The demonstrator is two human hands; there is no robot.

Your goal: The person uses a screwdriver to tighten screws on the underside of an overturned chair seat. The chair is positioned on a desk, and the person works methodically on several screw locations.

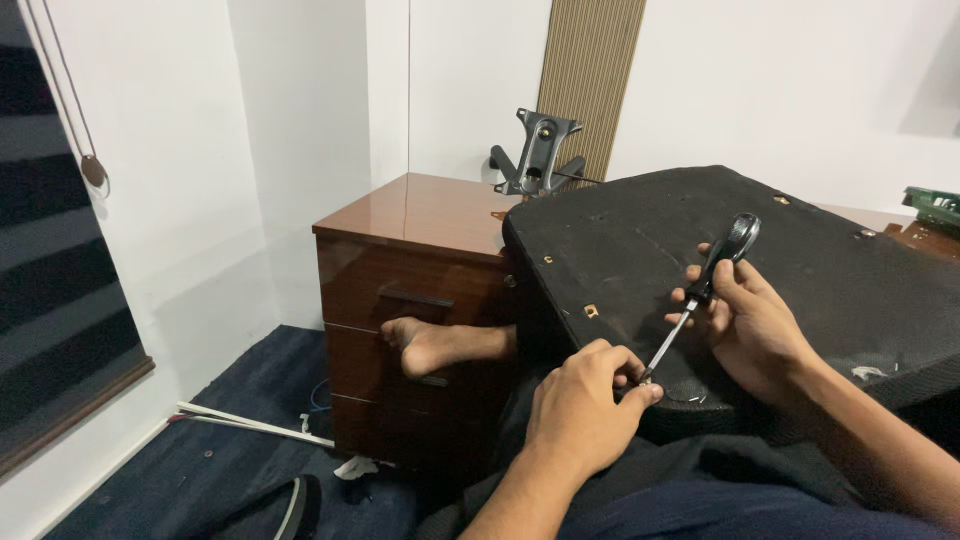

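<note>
A black chair seat (790, 270) lies upside down across my lap, its underside facing me. My right hand (750, 320) grips a screwdriver (700, 290) by its black handle, the shaft slanting down and left. The tip meets the seat's near edge, where my left hand (585, 405) pinches something small at the tip; what it is stays hidden by the fingers. Small brass-coloured inserts dot the seat's underside.
A glossy brown drawer cabinet (410, 290) stands ahead, with a grey metal chair mechanism (538, 150) on top. My bare foot (430, 345) rests against the drawers. White rods (250, 422) and scraps lie on the dark blue carpet. A window blind hangs at left.
</note>
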